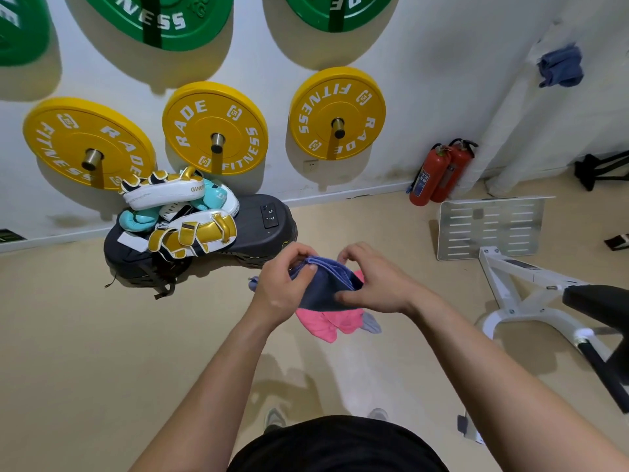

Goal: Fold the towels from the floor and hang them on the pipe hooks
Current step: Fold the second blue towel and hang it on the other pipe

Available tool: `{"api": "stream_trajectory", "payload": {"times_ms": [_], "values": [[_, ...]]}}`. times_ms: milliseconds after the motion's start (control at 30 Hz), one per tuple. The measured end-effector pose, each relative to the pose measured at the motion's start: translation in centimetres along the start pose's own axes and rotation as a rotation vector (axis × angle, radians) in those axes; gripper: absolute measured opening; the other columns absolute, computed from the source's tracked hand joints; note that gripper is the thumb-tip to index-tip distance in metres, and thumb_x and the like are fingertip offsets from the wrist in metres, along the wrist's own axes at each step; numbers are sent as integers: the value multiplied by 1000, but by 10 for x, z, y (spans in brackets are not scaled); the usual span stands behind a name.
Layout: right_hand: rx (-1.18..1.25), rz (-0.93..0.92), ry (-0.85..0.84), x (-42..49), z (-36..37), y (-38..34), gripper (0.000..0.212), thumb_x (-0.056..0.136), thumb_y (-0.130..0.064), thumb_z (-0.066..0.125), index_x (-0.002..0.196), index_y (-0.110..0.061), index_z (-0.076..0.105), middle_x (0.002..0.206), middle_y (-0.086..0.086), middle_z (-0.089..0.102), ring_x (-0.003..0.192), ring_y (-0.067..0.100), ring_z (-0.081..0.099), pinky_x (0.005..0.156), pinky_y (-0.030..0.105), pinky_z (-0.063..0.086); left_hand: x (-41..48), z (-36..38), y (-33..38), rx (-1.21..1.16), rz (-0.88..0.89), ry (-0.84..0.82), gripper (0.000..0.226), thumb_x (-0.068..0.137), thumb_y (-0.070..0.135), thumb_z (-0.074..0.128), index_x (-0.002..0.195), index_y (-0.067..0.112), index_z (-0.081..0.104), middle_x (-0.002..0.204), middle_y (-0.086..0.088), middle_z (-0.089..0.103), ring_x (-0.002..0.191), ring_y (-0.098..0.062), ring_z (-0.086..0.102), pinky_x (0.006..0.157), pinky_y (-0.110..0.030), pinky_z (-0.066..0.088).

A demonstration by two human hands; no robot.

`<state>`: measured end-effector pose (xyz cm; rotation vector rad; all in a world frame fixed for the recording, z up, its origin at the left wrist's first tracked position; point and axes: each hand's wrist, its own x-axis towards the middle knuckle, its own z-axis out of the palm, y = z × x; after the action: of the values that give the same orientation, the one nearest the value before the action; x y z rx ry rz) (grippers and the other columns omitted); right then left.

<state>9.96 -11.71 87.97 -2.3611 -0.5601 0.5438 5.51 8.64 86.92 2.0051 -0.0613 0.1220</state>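
One blue towel (326,284) held mid-air: left hand (284,287) pinches its top edge, right hand (371,284) grips the fold, likely squaring the layers. Pink towel (326,323) waits on the floor (136,335) just below.

**What the view keeps back**

The crumpled pink towel (323,323) on the floor lies largely behind the folded dark blue towel (323,287) and behind the left hand (284,284) and right hand (374,284) that pinch it. Only its lower part shows. A grey scrap of cloth (371,323) pokes out beside it (towel or not, unclear). How many layers the held towel has cannot be told.

The big green rubber weight plates (160,18) are cut by the top edge, their lettering broken off. Whatever carries the bunched blue towel (561,66) on the white wall pipe (517,124) is covered by cloth. The labels on the two red fire extinguishers (432,175) are too small to read. The black padded bench (599,301) runs off the right edge.
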Motion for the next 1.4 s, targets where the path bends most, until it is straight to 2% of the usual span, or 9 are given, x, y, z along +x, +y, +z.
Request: {"api": "stream_trajectory", "payload": {"times_ms": [67,233,433,533,767,967,1133,1267,1400], "values": [[27,-74,37,8,2,-14,56,73,-42,77,122,-30,53,120,-14,55,108,6,53,88,26,47,2,-3,0,17,21,-10,15,91,4,61,99,16,66,90,10,67,89,-9,64,78,-21,51],[-64,-143,101,27,-4,-43,13,93,-33,63,97,-21,66,91,-4,70,82,18,60,74,37,51,-3,-12,-8,-111,-81,89,19,94,6,63,102,23,64,93,11,70,90,-7,66,79,-20,53],[-232,-238,176,38,-30,-74,12,101,-38,45,102,-28,52,98,0,65,90,28,58,75,44,50,-14,-7,-19,-359,-368,-39,46,73,13,86,107,32,61,100,11,75,92,-8,71,74,-28,60],[-329,-247,255,40,-53,-81,16,103,-37,41,110,-25,49,107,9,67,92,34,59,69,40,44,-18,-3,-27,-284,-453,-87,31,79,14,83,100,28,65,88,17,75,80,-2,71,62,-18,55],[-404,-70,411,42,-98,-58,23,106,-38,32,105,-18,43,89,10,59,72,31,47,63,39,36,-28,-8,-57,-182,-488,-228,10,90,16,73,91,6,71,86,-10,74,71,-8,66,63,-19,52],[-296,210,524,29,-71,-1,28,106,-35,29,93,-12,35,94,31,63,82,48,58,62,44,35,-15,-48,-58,-466,-529,85,40,72,33,81,104,10,74,100,-6,77,91,-22,73,76,-34,55],[-15,370,539,12,-27,14,27,107,-33,28,94,-11,37,84,20,54,78,41,49,64,43,34,-1,-40,-70,-473,-654,425,19,81,23,82,96,19,71,99,-4,75,89,-22,72,78,-37,58],[133,360,643,5,0,18,24,106,-30,32,91,-12,39,78,6,53,75,34,48,64,39,33,1,-18,-78,-277,-730,646,24,86,35,76,95,18,61,91,4,66,90,-23,65,82,-37,55],[212,323,682,1,5,21,23,107,-27,34,93,-10,43,77,-2,50,78,30,50,65,37,32,-7,-5,-86,-1,-732,554,33,90,47,67,98,17,55,95,-1,62,90,-26,60,76,-35,47]]}}
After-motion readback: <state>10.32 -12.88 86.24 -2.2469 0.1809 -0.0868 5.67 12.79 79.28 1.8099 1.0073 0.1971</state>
